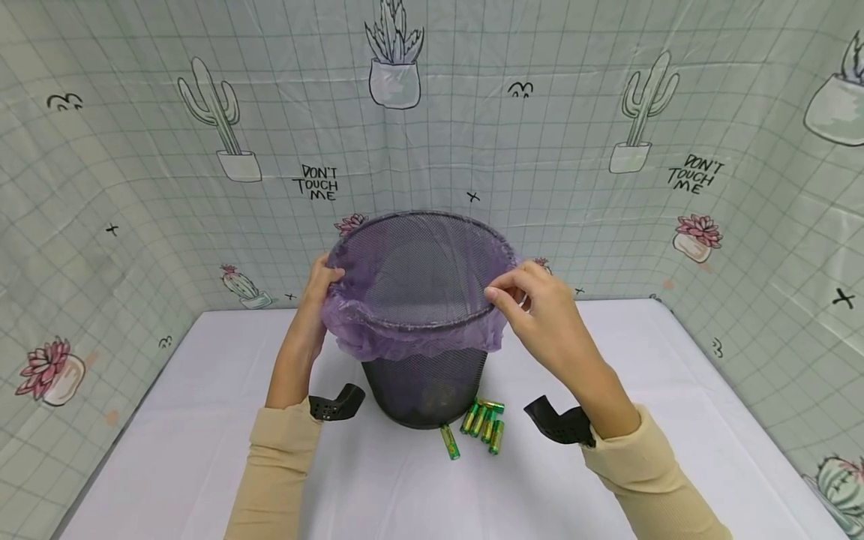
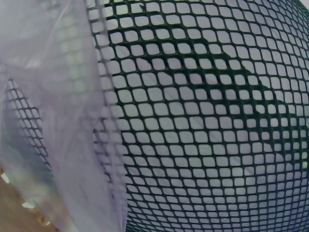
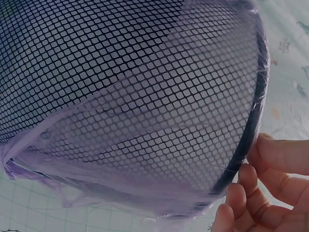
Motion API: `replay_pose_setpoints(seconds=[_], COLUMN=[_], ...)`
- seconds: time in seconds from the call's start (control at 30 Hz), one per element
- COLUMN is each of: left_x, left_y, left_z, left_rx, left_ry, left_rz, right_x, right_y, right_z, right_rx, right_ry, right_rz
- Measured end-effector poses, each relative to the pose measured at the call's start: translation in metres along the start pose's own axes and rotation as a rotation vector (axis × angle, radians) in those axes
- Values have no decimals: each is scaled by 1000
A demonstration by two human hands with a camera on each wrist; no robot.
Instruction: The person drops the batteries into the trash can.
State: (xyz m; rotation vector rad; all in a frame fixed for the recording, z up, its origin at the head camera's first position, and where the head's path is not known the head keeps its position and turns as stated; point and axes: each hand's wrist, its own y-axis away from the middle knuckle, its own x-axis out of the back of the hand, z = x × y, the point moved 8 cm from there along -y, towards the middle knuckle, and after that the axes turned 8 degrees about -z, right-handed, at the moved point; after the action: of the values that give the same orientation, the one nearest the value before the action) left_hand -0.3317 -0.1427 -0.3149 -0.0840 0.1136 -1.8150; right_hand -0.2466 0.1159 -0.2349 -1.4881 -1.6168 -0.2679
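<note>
Nearest the head camera are two tan sleeves [image 1: 273, 472], each with a black bracket [image 1: 560, 421] at the cuff. Beyond them, a black mesh bin [image 1: 421, 390] stands on a white table [image 1: 175, 450] in the middle of the view, lined with a thin purple bag [image 1: 398, 341] whose edge hangs in ruffles over the outside of the front rim.

The left hand [image 1: 316, 289] grips the bin at the left of its rim, thumb over the edge; its other fingers are mostly hidden. The right hand [image 1: 536, 300] pinches the bag at the right of the rim, thumb and forefinger tips close together.

Only the head view shows the green batteries [image 1: 487, 425], bunched just beside the right front of the base, with one lying a little apart in front. It also shows the whole patterned curtain [image 1: 466, 142] behind.

The left wrist view is filled by mesh close up, with a blurred fold of bag down its left side; the left hand's hold cannot be told there. The right wrist view adds the clear film wrapped around the rim and the right hand's remaining fingers, bent beside it.
</note>
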Motion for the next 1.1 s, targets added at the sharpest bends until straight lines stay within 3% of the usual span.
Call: replay_pose_setpoints(seconds=[0.2,0.47,0.8,1.1], left_x=[0,1,0,0], left_y=[0,0,0,0], left_z=[-2,-2,-2,-1], left_rx=[6,1,-1,3], left_ry=[2,11,12,-2], left_rz=[-1,-5,-4,0], right_x=[4,-2,-54,-94], right_y=[10,30,60,79], right_z=[9,48,110,151], right_rx=[-27,-198,-353,-465], right_ry=[-40,-96,-109,-136], right_rz=[47,44,-98,-226])
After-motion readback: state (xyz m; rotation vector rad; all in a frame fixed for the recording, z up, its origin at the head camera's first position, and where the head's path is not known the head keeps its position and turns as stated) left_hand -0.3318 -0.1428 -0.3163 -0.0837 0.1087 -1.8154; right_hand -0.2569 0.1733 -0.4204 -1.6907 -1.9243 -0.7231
